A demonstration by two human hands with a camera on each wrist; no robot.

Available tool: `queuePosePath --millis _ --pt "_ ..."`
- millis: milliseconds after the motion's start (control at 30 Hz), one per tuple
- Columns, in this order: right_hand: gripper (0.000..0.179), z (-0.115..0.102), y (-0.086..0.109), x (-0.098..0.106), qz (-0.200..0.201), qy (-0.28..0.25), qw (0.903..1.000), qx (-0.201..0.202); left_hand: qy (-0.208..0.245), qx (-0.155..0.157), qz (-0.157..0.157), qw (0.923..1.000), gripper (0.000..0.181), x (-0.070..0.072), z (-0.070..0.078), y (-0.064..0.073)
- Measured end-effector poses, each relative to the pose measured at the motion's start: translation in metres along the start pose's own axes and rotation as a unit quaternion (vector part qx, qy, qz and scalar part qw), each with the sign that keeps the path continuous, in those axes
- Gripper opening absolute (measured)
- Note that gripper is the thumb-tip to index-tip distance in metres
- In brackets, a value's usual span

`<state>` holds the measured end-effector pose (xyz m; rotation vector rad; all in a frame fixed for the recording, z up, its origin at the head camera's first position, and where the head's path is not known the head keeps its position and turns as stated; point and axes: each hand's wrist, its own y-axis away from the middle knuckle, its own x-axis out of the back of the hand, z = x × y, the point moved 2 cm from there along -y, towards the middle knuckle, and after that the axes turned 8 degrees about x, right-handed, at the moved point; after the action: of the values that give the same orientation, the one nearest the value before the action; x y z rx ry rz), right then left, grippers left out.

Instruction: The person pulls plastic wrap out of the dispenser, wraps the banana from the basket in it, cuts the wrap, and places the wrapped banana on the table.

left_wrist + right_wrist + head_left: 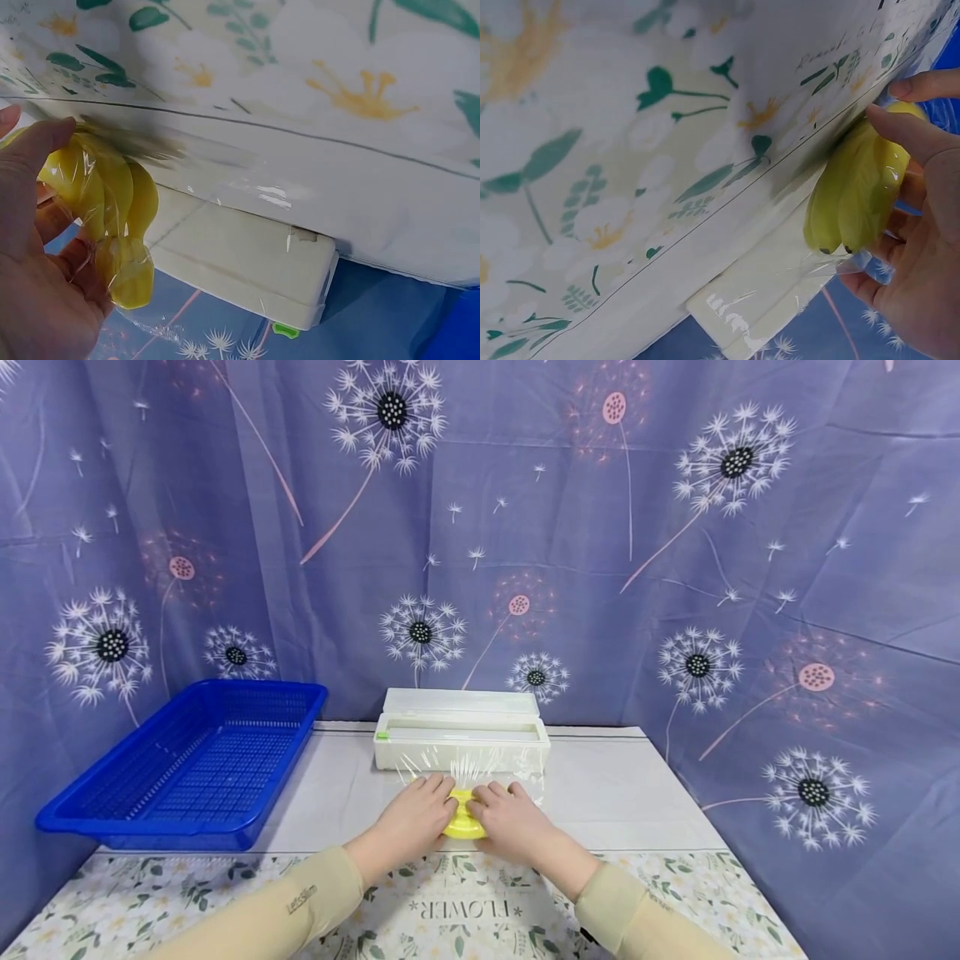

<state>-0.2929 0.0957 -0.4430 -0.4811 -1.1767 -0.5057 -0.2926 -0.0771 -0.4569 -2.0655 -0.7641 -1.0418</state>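
Both hands hold a bunch of yellow bananas point(465, 827) just above the table's front middle. My left hand point(417, 814) grips its left end, thumb on one side and curled fingers on the other in the left wrist view. My right hand point(516, 820) grips the other end in the same way. Clear cling film point(274, 196) lies creased over the bananas point(861, 187) and stretches toward a white cling film dispenser point(461, 755). The dispenser stands just beyond the hands with its lid point(461, 702) raised and a green piece point(383, 735) at its left.
A blue plastic basket point(258, 793) with a mesh bottom stands at the left. White cloth point(600, 793) covers the back of the table, and a floral cloth with "FLOWER" lettering point(467, 909) lies in front. A purple dandelion curtain point(480, 485) hangs behind and at both sides.
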Motion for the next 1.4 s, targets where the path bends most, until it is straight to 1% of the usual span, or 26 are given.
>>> queuePosePath --millis 233,367,533,667,800,900,1000,1100,1233,1333,1400 --pt "0.056 0.004 -0.002 0.000 -0.009 -0.010 0.9999 -0.002 -0.006 0.000 -0.010 0.9999 0.059 0.001 0.000 -0.004" --pt "0.052 0.004 -0.003 0.001 0.003 0.010 0.9999 -0.003 -0.022 -0.008 -0.014 0.9996 0.058 0.000 0.000 -0.005" --pt "0.047 0.004 -0.006 0.003 0.015 0.034 0.9992 -0.012 -0.033 -0.018 -0.012 0.9992 0.059 0.000 0.000 -0.006" --pt "0.045 0.005 -0.009 0.002 0.020 0.048 0.9986 -0.010 -0.034 -0.021 -0.011 0.9991 0.058 -0.001 -0.003 -0.008" --pt "0.045 0.006 -0.012 0.001 0.012 0.056 0.9983 -0.015 -0.026 -0.023 0.005 0.9994 0.056 -0.003 -0.009 -0.010" --pt "0.052 0.010 -0.016 0.001 -0.004 0.038 0.9990 -0.025 -0.008 -0.023 0.015 0.9996 0.057 -0.004 -0.015 -0.012" --pt "0.061 0.017 -0.020 0.001 -0.016 0.002 0.9994 -0.032 0.027 -0.021 0.012 0.9994 0.060 -0.006 -0.021 -0.015" --pt "0.055 0.024 -0.025 0.000 -0.020 -0.033 0.9987 -0.033 0.076 -0.014 0.007 0.9970 0.061 -0.010 -0.026 -0.018" --pt "0.044 0.034 -0.031 0.001 -0.019 -0.061 0.9975 -0.031 0.125 -0.004 0.001 0.9922 0.059 -0.013 -0.034 -0.022" --pt "0.041 0.039 -0.035 0.002 -0.014 -0.076 0.9964 -0.033 0.151 0.010 -0.016 0.9883 0.058 -0.014 -0.039 -0.026" --pt "0.039 0.042 -0.038 0.001 -0.014 -0.085 0.9956 -0.037 0.178 0.020 -0.026 0.9835 0.057 -0.013 -0.042 -0.028"
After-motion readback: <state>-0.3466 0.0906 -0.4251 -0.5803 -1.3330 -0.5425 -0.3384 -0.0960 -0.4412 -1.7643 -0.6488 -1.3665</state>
